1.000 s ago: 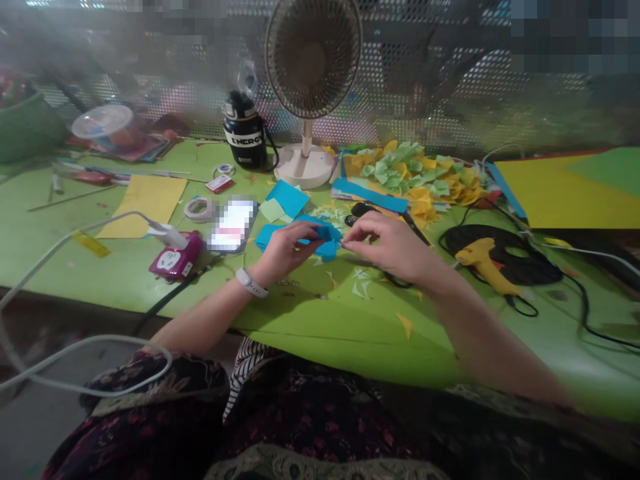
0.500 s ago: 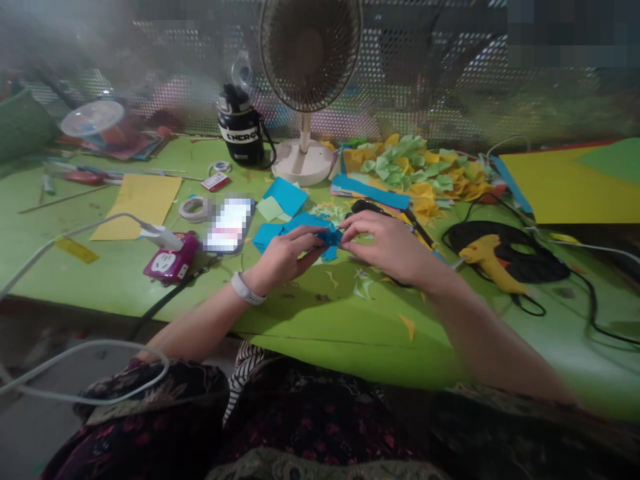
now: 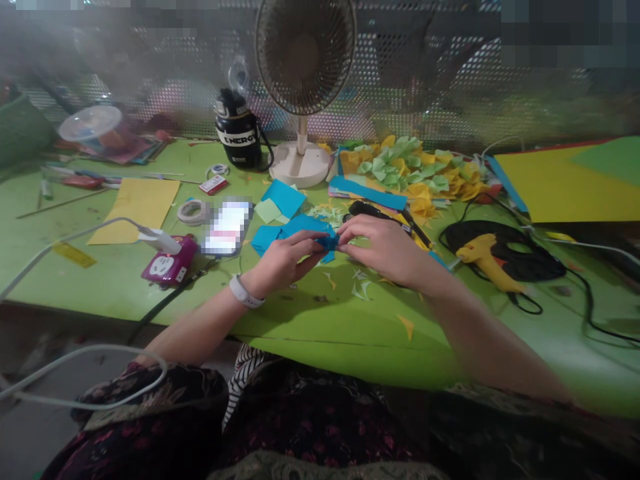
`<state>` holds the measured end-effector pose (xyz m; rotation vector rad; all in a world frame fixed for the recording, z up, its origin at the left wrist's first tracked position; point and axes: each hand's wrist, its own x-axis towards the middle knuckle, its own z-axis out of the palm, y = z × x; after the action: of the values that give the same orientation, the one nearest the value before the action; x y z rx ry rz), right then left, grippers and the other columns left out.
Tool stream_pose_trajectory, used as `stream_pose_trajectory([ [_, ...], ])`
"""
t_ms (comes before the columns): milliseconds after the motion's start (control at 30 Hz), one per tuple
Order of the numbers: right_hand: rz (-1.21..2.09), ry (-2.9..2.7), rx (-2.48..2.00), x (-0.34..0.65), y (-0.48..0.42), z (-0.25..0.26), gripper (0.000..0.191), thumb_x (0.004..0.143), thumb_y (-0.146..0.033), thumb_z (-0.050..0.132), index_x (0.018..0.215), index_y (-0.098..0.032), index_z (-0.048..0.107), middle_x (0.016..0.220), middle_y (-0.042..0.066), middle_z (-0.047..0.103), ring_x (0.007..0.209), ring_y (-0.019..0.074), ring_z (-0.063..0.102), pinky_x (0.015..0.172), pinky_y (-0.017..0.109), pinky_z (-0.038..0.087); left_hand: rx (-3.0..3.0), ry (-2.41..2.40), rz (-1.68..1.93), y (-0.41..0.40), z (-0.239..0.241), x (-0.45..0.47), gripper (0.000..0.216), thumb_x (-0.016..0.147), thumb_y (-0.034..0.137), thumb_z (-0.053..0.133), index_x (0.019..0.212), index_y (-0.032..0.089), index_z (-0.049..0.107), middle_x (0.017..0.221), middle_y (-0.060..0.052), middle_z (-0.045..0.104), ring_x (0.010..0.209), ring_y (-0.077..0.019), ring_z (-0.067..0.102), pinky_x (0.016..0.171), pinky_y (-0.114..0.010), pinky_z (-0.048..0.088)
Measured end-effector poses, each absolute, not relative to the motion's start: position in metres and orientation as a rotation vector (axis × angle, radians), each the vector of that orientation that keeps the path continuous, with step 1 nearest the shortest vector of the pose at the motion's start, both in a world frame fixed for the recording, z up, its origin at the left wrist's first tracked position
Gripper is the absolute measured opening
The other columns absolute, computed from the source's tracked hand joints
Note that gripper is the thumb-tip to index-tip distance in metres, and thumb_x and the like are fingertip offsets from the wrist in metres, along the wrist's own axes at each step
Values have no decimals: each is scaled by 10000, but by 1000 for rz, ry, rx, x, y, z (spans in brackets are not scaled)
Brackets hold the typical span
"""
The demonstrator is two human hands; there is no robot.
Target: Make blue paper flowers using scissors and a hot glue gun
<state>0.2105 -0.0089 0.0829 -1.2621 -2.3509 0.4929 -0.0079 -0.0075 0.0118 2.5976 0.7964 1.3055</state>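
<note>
Both my hands meet over a small folded piece of blue paper (image 3: 329,241) just above the green table (image 3: 310,320). My left hand (image 3: 285,261), with a white band on its wrist, pinches the piece from the left. My right hand (image 3: 385,247) pinches it from the right with thumb and fingertips. More blue paper sheets (image 3: 285,230) lie flat right behind my hands. Small pale paper scraps (image 3: 360,283) are scattered under my right hand.
A desk fan (image 3: 303,80) and a black jug (image 3: 237,137) stand at the back. Yellow and green folded papers (image 3: 410,170) are heaped to their right. A yellow glue gun (image 3: 483,260) lies on black cable at right; a pink socket (image 3: 167,265), phone and tape roll (image 3: 193,211) at left.
The blue piece has been drawn out of the flat sheets and gathered tighter between both hands' fingertips. My hands have moved slightly closer together; the view shifted a little.
</note>
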Motion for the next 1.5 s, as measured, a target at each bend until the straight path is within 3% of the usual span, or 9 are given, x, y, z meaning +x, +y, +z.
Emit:
stream_pose_trajectory([
  [1500, 430, -2378, -1340, 210, -10, 80, 62, 825, -215, 634, 783, -209, 678, 897, 48, 721, 865, 213, 662, 755, 340, 469, 2623, 778, 1295, -10, 12, -6, 79, 946, 201, 605, 990, 166, 660, 1146, -116, 731, 917, -160, 749, 789, -275, 631],
])
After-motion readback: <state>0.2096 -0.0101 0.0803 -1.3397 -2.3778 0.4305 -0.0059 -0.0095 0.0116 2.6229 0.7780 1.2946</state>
